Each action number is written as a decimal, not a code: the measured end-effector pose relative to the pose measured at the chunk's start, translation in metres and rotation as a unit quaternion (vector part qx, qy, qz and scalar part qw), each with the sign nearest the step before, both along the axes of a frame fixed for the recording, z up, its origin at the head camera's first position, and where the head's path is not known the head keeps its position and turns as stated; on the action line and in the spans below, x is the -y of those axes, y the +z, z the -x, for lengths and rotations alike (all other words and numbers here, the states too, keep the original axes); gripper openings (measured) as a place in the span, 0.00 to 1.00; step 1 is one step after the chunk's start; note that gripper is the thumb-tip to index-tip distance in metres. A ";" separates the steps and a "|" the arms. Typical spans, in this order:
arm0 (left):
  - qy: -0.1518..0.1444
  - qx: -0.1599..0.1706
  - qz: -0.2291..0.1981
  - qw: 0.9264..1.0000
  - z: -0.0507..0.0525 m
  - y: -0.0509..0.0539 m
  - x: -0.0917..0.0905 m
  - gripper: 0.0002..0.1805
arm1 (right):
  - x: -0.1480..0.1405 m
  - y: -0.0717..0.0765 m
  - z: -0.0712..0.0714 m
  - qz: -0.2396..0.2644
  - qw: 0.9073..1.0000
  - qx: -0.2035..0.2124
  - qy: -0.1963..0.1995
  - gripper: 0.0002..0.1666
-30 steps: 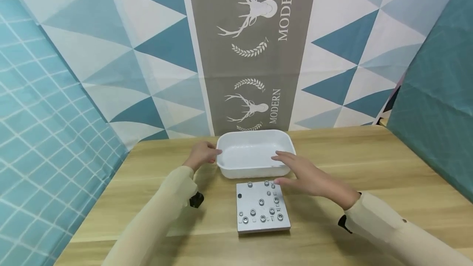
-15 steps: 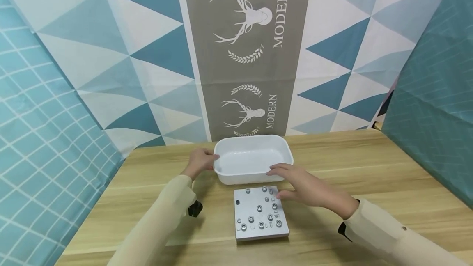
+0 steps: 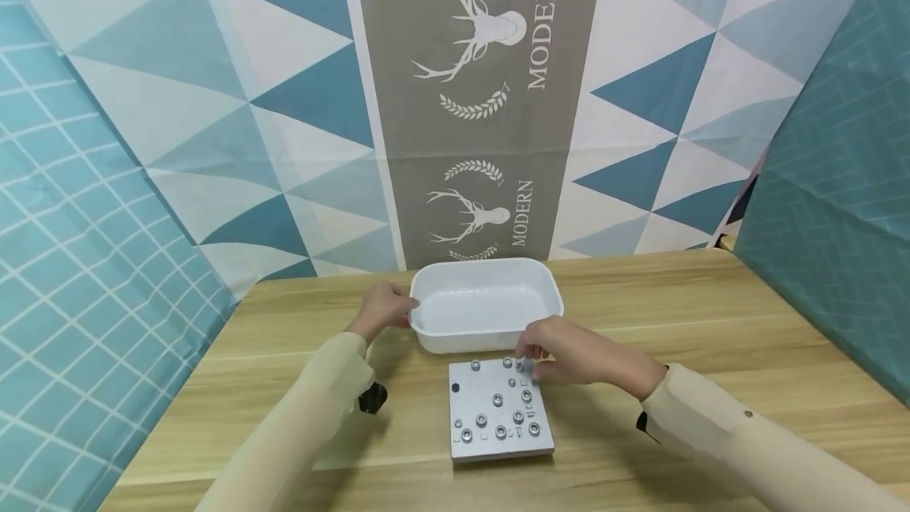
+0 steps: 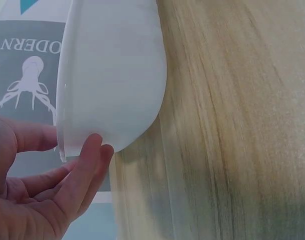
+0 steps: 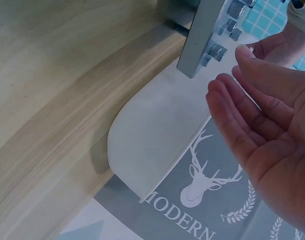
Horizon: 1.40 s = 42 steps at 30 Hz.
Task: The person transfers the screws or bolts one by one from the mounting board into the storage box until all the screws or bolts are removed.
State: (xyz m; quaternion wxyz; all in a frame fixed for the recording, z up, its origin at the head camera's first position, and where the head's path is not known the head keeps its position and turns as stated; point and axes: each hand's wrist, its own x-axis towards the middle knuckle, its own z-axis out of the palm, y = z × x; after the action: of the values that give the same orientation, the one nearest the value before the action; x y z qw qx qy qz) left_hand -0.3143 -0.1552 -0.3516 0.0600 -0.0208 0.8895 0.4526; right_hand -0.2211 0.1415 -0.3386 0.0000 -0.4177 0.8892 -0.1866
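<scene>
A white plastic basin (image 3: 455, 343) stands at the back of the table. My left hand (image 3: 380, 310) pinches its left rim, thumb over the edge and fingers against the outer wall (image 4: 112, 65) in the left wrist view. In front of the basin lies a square metal plate (image 3: 472, 400) bearing several socket-head bolts (image 3: 498, 400) of different sizes. My right hand (image 3: 579, 350) is over the plate's far right corner, its fingers bent loosely. In the right wrist view the fingertips are close to a bolt (image 5: 217, 51), with no bolt visibly held; contact cannot be told.
The wooden table (image 3: 661, 314) extends on both sides of the basin and plate. Behind it hangs a patterned cloth (image 3: 490, 125) with deer heads. Blue cloth (image 3: 85, 275) borders the left side, and a teal cloth (image 3: 839, 204) the right.
My right hand has bent its fingers and lowered them from the basin's front edge toward the plate's far right corner. The left hand keeps its grip on the rim. The head view has tilted slightly.
</scene>
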 end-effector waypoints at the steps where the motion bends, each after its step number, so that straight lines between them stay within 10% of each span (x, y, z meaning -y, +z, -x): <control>1: 0.001 -0.001 0.002 1.000 0.000 0.000 0.000 0.14 | 0.001 0.000 0.001 -0.001 1.000 -0.002 0.005 0.12; 42: 0.010 -0.022 0.024 0.999 -0.008 0.002 -0.002 0.09 | 0.027 0.000 0.019 -0.067 0.997 0.008 0.048 0.08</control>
State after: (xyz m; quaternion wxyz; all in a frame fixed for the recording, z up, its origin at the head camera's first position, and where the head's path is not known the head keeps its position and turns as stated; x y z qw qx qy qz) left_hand -0.3065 -0.1536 -0.3496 0.0354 -0.0212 0.9008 0.4322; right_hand -0.2399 0.1147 -0.3387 0.0439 -0.4572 0.8787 -0.1300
